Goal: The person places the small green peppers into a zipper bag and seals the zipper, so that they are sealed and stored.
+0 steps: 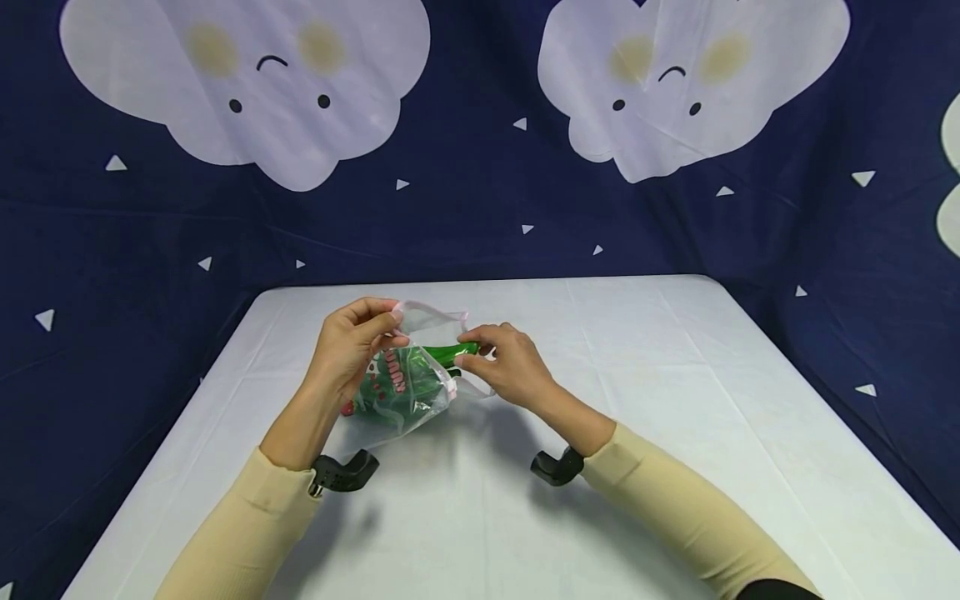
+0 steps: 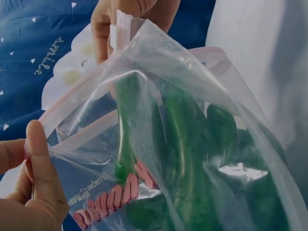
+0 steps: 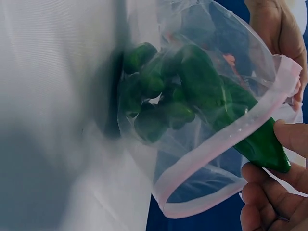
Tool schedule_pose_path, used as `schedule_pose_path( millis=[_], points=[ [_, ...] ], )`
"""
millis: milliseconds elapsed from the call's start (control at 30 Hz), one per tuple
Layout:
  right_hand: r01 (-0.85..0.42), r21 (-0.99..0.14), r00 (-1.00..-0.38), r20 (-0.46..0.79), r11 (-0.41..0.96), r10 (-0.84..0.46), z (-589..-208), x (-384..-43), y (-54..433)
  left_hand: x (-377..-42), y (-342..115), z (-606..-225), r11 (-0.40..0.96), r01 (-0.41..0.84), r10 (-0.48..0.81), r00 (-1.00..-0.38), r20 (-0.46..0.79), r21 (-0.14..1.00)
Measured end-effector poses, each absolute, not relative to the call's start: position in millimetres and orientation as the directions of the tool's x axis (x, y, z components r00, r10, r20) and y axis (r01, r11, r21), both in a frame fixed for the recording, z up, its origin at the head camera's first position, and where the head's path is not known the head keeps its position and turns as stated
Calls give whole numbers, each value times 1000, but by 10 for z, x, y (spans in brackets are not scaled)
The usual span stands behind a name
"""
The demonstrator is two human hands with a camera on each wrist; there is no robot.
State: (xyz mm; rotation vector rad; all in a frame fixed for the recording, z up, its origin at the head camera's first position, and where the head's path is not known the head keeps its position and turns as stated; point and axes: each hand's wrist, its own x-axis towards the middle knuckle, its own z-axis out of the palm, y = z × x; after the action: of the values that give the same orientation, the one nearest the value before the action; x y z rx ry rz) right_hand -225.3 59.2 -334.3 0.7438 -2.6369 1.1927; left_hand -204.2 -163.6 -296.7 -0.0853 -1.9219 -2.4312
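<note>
A clear zip bag point(image 1: 420, 408) with a pink-edged mouth and red printing hangs above the white table, holding several green peppers point(image 3: 197, 72). My left hand point(image 1: 347, 346) pinches the rim of the bag between thumb and fingers. At the mouth, my right hand point(image 1: 517, 367) grips the tip of a long green pepper point(image 3: 267, 147), which lies partly inside the bag and partly out. The left wrist view shows the left fingers point(image 2: 41, 168) on the pink rim, with peppers behind the plastic. A small red thing point(image 1: 347, 408) shows at the bag's lower left; its kind is unclear.
The white-covered table point(image 1: 675, 500) extends around both forearms. Behind it hangs a dark blue curtain point(image 1: 465, 225) with white clouds and small triangles. Black wrist cameras point(image 1: 345, 472) are strapped to both wrists, close above the tabletop.
</note>
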Motion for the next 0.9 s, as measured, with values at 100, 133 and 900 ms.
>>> schedule_pose_path(
  millis=[100,133,900],
  points=[
    [-507,-649,-860,337,567,-383,-3341,-2265,538,-2043,-1631,-2970,-226,69,2,-997,71,972],
    [-513,-643,-857,342,568,-387,-3341,-2269,520,-2043,-1629,-2972,-224,70,2,-997,72,972],
    [-622,-429,-778,429,655,-458,-3389,-2382,265,-2058,-1624,-2998,-209,77,5,-997,80,975]
  ],
)
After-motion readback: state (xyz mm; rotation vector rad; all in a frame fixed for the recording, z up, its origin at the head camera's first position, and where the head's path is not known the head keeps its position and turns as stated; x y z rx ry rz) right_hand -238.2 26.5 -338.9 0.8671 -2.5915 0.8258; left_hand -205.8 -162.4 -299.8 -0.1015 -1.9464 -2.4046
